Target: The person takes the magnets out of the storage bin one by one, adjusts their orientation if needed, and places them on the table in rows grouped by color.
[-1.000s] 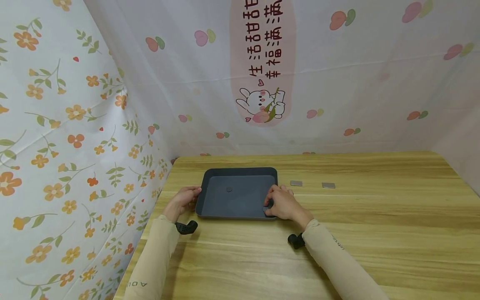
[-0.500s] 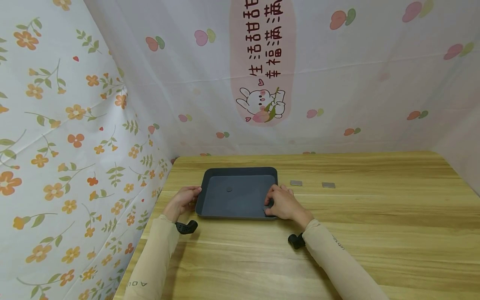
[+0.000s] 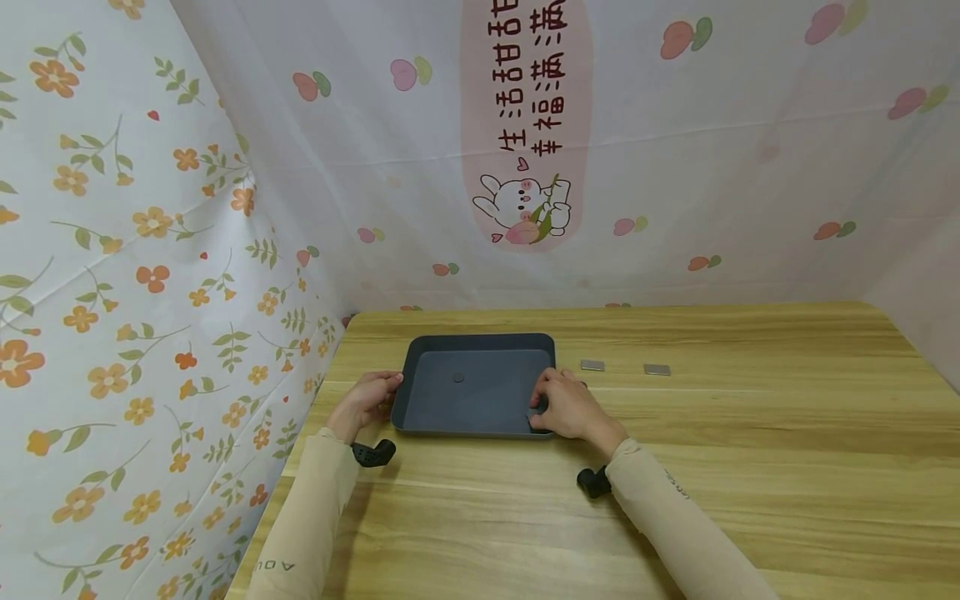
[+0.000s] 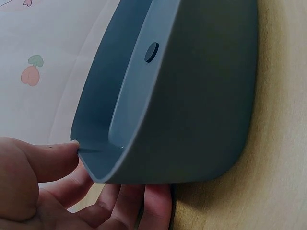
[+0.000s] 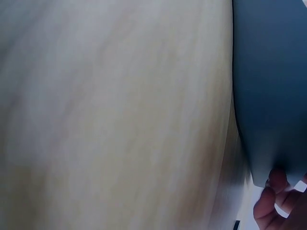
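A dark grey rectangular tray (image 3: pixel 480 392) lies on the wooden table. My left hand (image 3: pixel 367 402) grips its left side; in the left wrist view the thumb (image 4: pixel 55 160) presses the rim while the other fingers curl beneath. Inside, a small dark round disc (image 3: pixel 458 378) lies flat on the bottom. My right hand (image 3: pixel 566 406) reaches over the tray's right wall at the near corner, with thumb and index finger curled round a small dark piece (image 3: pixel 533 419) inside. Fingers hide most of that piece, so its kind is unclear. The right wrist view shows curled fingertips (image 5: pixel 277 181) against the tray.
Two small flat grey rectangular pieces, one nearer (image 3: pixel 592 365) and one farther right (image 3: pixel 657 369), lie on the table (image 3: pixel 750 467) right of the tray. A patterned white cloth (image 3: pixel 675 167) hangs behind the table, and a floral cloth (image 3: pixel 150 292) hangs on the left.
Almost nothing differs. The right hand's fingers have shifted very slightly at the tray's near right corner; the left hand, tray and disc stay in place.
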A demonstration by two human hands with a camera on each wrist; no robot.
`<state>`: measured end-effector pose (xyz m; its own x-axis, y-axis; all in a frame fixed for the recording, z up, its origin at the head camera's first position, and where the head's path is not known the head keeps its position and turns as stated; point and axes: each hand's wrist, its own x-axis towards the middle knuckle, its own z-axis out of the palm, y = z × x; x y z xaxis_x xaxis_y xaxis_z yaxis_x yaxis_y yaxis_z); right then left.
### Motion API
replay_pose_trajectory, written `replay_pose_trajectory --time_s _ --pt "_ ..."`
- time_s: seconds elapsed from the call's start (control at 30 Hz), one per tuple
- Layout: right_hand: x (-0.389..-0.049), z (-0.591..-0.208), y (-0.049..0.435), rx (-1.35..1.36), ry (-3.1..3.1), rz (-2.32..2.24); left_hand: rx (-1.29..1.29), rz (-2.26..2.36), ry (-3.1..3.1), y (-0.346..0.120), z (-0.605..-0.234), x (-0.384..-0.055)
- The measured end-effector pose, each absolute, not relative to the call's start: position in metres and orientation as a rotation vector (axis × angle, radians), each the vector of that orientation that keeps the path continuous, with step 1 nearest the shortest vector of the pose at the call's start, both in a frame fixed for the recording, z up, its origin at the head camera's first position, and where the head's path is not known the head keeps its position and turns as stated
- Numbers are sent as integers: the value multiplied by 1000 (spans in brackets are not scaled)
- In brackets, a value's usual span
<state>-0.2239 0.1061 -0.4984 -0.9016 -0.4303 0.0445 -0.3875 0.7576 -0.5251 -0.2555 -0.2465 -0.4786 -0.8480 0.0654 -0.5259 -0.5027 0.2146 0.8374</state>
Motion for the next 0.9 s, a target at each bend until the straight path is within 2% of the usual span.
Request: replay_pose_trajectory --time_s 0.9 --pt "-223 -496 110 -700 2948 -872 -402 1671 2037 -247 -479 -256"
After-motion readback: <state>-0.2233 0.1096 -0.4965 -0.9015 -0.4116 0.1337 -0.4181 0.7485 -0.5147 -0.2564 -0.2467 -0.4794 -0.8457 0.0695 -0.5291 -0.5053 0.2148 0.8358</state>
